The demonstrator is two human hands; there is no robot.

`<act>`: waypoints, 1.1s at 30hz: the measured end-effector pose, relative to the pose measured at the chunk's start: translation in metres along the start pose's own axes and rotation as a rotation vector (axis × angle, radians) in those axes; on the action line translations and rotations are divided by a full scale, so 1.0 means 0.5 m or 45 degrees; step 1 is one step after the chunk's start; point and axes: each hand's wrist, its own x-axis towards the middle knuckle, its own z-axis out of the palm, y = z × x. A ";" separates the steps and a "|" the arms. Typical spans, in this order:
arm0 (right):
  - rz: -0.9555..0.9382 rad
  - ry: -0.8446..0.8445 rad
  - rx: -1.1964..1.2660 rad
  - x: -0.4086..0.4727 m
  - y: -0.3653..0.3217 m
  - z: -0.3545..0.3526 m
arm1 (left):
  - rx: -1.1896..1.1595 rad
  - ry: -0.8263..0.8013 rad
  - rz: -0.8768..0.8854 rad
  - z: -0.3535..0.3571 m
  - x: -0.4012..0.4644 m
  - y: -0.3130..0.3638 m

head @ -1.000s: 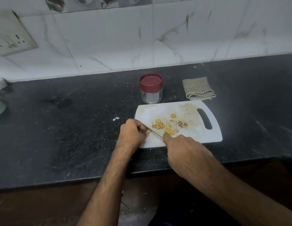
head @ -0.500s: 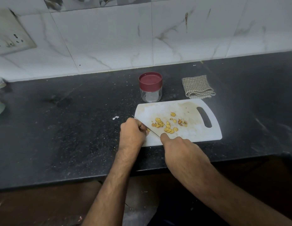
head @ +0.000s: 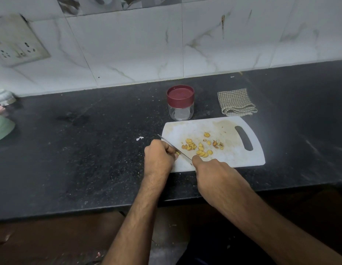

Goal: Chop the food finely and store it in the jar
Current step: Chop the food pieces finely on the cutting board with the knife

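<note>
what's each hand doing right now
Left hand: curled, pinching a food piece on the board.
Right hand: gripping the knife.

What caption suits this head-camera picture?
Left hand steadies food while right hand slices it with a knife on the cutting board.

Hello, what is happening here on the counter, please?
A person is slicing small yellow food pieces on a white cutting board. The right hand holds a knife; the left hand pinches a piece at the blade. The jar behind the board is empty, lid on. A folded cloth lies beside it.
</note>
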 end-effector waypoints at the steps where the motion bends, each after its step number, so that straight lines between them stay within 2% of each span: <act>1: -0.001 -0.003 -0.004 -0.002 0.001 0.000 | -0.001 0.003 -0.005 0.002 0.001 0.000; 6: 0.038 -0.098 0.017 0.010 0.000 -0.007 | -0.036 -0.012 -0.009 0.000 0.000 -0.003; 10: 0.063 -0.093 0.038 0.028 -0.014 0.000 | -0.065 -0.033 -0.032 -0.006 0.000 -0.004; 17: 0.073 -0.091 0.043 0.027 -0.026 0.005 | -0.069 0.029 0.092 -0.003 -0.023 -0.017; 21: 0.061 -0.047 0.018 0.009 -0.018 0.003 | -0.048 0.014 0.083 -0.002 -0.022 -0.011; 33: 0.141 -0.095 0.067 -0.008 -0.031 0.004 | 0.005 0.039 0.106 -0.003 -0.023 -0.007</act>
